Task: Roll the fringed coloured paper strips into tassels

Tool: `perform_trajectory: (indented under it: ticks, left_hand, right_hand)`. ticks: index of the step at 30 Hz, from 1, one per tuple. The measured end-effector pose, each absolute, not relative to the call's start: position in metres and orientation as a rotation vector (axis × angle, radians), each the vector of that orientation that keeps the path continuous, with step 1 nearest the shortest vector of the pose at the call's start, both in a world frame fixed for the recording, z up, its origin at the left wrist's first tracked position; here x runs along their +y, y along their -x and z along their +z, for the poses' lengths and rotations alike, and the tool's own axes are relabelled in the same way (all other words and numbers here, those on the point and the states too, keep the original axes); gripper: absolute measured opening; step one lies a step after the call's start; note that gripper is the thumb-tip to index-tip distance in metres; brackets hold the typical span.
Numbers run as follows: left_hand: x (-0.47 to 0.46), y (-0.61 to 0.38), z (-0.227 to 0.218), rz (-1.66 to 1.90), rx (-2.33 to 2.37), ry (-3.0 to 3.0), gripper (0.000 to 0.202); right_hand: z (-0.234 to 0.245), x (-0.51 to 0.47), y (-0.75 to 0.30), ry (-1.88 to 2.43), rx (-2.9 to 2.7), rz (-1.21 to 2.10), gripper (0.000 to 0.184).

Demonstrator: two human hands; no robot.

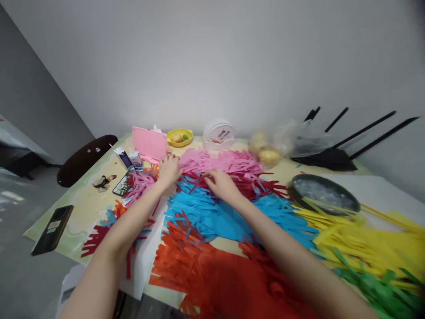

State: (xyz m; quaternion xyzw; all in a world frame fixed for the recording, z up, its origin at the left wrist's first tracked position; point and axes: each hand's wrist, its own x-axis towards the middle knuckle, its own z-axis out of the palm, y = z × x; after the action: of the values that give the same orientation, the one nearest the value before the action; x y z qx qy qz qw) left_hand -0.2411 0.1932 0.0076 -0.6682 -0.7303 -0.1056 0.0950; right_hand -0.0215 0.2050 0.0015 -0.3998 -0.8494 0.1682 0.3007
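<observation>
Fringed paper sheets cover the table: pink (229, 162) at the back, dark red (262, 186) beneath it, blue (215, 215) in the middle, orange-red (212, 274) nearest me. My left hand (169, 170) lies on the pink fringe's left edge, fingers curled down onto the strips. My right hand (221, 182) rests where the pink, dark red and blue fringes meet, fingers bent and pinching at strips. Which strip each hand holds is hidden.
Yellow fringe (361, 243) and green fringe (381, 288) lie at the right beside a dark round pan (323, 191). At the back stand a pink box (149, 144), a yellow bowl (179, 137), a white round container (218, 133) and bagged fruit (268, 155). Phones (52, 228) lie left.
</observation>
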Motion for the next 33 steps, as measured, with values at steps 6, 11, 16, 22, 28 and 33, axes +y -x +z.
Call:
perform_trajectory:
  ticks: [6,11,16,22,28,33]
  left_hand:
    - [0.248,0.220,0.027,-0.403,-2.256,1.809,0.029]
    - [0.247,0.230,0.104,-0.553,-2.133,1.699,0.026]
    - [0.182,0.188,0.157,-0.803,-1.936,1.749,0.012]
    - [0.093,0.134,0.134,-0.778,-1.780,2.023,0.004]
    - [0.063,0.135,0.099,-0.893,-1.768,2.248,0.006]
    - [0.058,0.126,0.093,-1.230,-1.866,2.521,0.008]
  right_hand:
    - [-0.009,0.176,0.002,0.952,-2.257,0.444,0.016]
    - [0.001,0.184,-0.031,1.002,-2.065,0.379,0.020]
    - [0.051,0.162,-0.003,0.845,-1.782,0.177,0.040]
    - [0.075,0.129,0.014,0.828,-1.716,0.115,0.049]
    - [0.064,0.117,-0.045,1.008,-1.871,0.060,0.020]
    - [0.076,0.089,-0.073,1.021,-2.084,-0.020,0.040]
